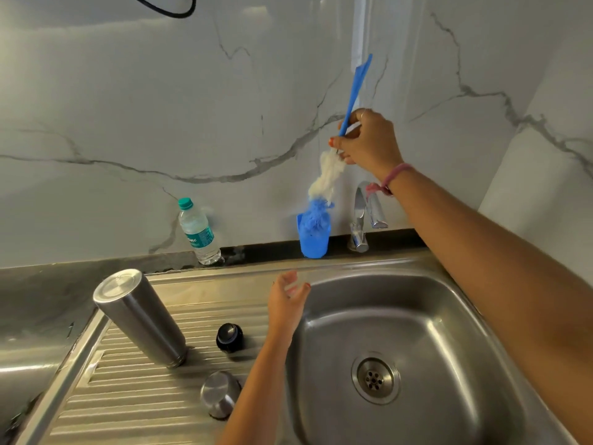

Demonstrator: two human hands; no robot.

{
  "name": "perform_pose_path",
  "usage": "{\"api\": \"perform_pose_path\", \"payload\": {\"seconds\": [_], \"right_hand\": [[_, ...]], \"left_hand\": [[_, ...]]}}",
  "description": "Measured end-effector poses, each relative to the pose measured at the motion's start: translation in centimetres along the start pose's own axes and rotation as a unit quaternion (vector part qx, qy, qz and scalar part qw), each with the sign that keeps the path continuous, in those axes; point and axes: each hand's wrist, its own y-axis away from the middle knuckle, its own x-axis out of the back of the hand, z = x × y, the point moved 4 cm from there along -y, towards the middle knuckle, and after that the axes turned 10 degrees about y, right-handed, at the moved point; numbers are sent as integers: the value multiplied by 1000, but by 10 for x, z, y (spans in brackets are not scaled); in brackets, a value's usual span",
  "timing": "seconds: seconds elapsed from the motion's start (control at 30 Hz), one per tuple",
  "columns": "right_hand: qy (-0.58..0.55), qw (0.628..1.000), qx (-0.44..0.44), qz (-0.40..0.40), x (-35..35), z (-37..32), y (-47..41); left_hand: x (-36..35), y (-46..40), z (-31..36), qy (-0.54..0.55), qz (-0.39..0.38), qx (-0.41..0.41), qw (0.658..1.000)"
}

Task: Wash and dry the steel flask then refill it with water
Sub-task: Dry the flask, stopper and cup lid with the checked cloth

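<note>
- Steel cylindrical flask stands upside down on our ridged steel draining surface.
- Our right hand pinches the blue-handled bottle brush over a blue plastic cup.
- Our left hand hovers, fingers spread, empty.

The only lettering sat on the teal label of the plastic water bottle, which stood at the far left of the sink against the marble wall. White cursive script there ended in what looked like "ure"; the rest was illegible.
</note>
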Motion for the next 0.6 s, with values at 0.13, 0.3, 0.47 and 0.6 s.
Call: {"api": "perform_pose_path", "payload": {"seconds": [0.13, 0.3, 0.47, 0.6], "right_hand": [[27, 1000, 6, 7, -20, 8, -19], [49, 999, -2, -12, -42, 23, -33], [91, 994, 0, -58, -67, 35, -38], [97, 989, -31, -103, -86, 47, -41]], "left_hand": [[4, 1, -16, 9, -2, 28, 1000], [7, 1, -25, 15, 6, 45, 999], [8, 1, -31, 15, 11, 53, 998], [11, 1, -37, 25, 16, 61, 998]]}}
